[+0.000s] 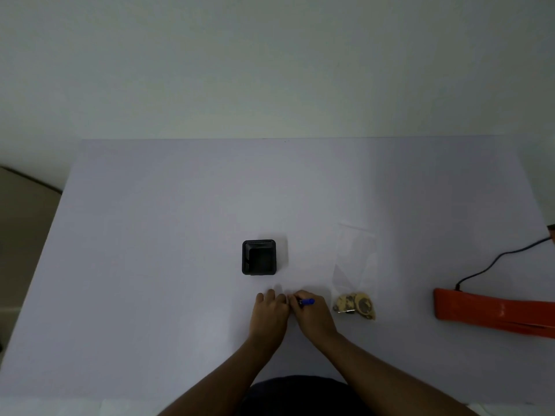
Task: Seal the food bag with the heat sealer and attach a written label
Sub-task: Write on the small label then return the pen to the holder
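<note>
My right hand is curling around a blue pen, fingers closed on its barrel with the blue end sticking out toward the right, and I am pressing its tip down onto the table just in front of me. My left hand is lying flat beside it, fingers spread loosely and resting palm down, touching my right hand at the knuckles; it is gripping nothing that I can make out, though it is pressing on a pale patch that may be a label, too faint against the white surface to be sure.

The food bag is lying just to the right of my right hand, a clear pouch stretching away from me, with its beige and brown contents bunched at the near end. The far end of the bag is looking flat and empty.

The orange heat sealer is sitting well apart at the right edge, its black cord trailing off toward the upper right. A black square holder is standing beyond my hands.
</note>
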Motion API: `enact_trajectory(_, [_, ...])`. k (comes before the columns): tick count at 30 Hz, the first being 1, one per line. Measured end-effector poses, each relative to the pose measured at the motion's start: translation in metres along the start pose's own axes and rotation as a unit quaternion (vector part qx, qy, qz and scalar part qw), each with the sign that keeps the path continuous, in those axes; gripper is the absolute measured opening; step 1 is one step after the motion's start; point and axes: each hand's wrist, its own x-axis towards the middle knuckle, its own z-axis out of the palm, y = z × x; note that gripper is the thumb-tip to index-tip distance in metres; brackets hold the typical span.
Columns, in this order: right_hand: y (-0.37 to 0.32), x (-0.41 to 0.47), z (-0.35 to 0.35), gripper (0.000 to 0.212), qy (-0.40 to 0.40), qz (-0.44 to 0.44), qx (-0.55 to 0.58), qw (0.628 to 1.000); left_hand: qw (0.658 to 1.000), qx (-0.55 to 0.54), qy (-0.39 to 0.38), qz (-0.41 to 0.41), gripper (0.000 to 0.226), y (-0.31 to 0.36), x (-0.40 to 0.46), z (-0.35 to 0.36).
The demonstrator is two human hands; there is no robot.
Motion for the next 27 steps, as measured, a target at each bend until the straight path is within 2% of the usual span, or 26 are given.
enact_trajectory(5, [0.0031,-0.0015,0.0007,0.034,0.009,-0.001,-0.013,1.000,1.000,0.007,-0.002,-0.001,0.021,0.0001,0.0008,0.0005])
enact_trajectory(27, [0.0078,0.0003,0.0014,0.032,0.029,0.017,-0.003,0.999,1.000,0.014,-0.001,-0.005,0.021,0.0014,0.0019,0.0022])
